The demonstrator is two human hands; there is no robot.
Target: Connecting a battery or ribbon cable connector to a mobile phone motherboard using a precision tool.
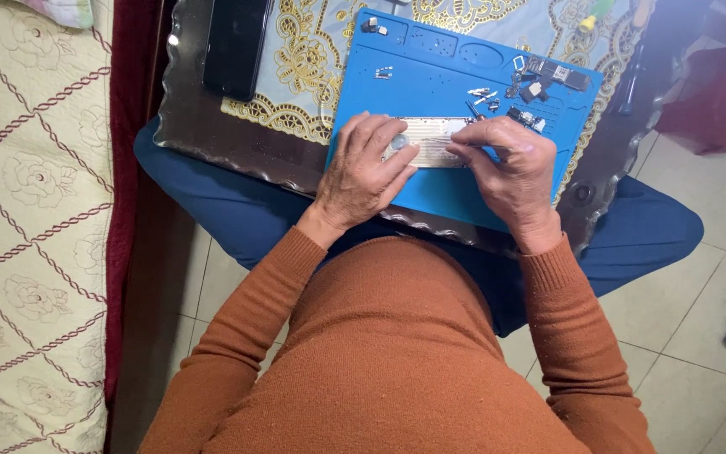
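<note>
An opened phone body (428, 139), pale inside, lies flat on a blue work mat (430, 76). My left hand (365, 172) presses down on its left end, fingers spread over it, thumb along the near edge. My right hand (510, 168) rests on its right end, fingertips pinched together over the inner parts; whether a thin tool is between them I cannot tell. Small loose parts and screws (485, 97) lie on the mat just beyond my right hand.
The mat sits on a dark tray-like table (212, 126) with a gold-patterned cloth (296, 59). A black phone (233, 42) lies at the far left. More dark components (558, 74) sit at the mat's far right corner. A quilted bed (27, 210) is on the left.
</note>
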